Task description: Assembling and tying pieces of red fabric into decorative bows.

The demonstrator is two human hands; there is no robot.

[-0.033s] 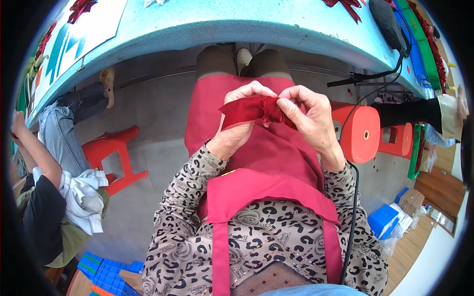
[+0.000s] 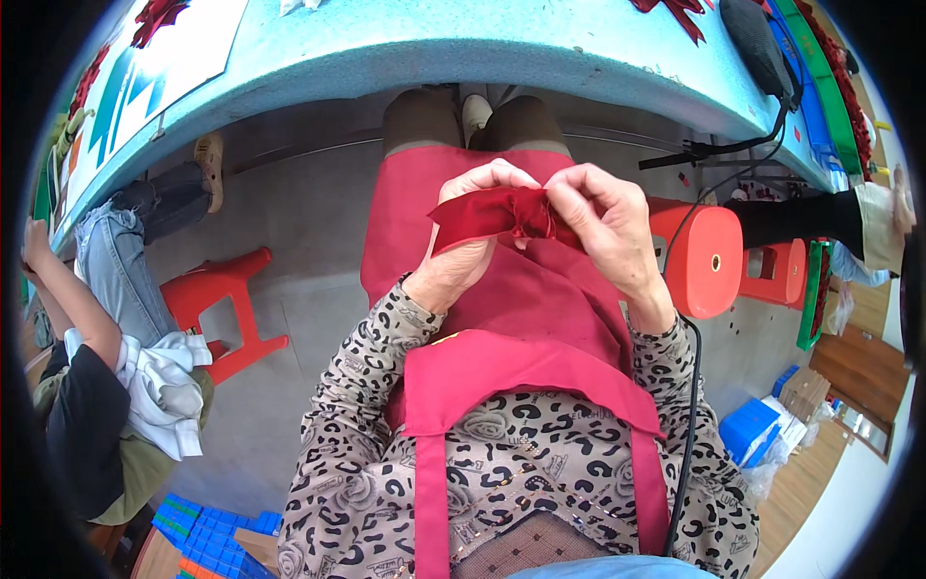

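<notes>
My two hands meet over my lap, above the red apron (image 2: 540,318), around a dark red ribbon bow (image 2: 482,214). One flat ribbon loop or tail sticks out to the left, and the middle is gathered in folds. My left hand (image 2: 453,262) is closed on the bow from behind and below, its fingers partly hidden by the ribbon. At the bow's right side, my right hand (image 2: 617,232) pinches the upper edge near the gathered middle with thumb and forefinger. Whether a thin tie or thread is in that pinch I cannot make out.
A light blue table (image 2: 434,48) curves across the far side, with red bows (image 2: 681,17) on it and a dark bag (image 2: 757,48) at its right. Red stools stand right (image 2: 702,259) and left (image 2: 227,309). A black cable (image 2: 696,405) runs past my right arm. Co-workers sit on both sides.
My right thumb has drawn back slightly and up from the gathered middle, uncovering more of the bow's right side. My left hand keeps its place.
</notes>
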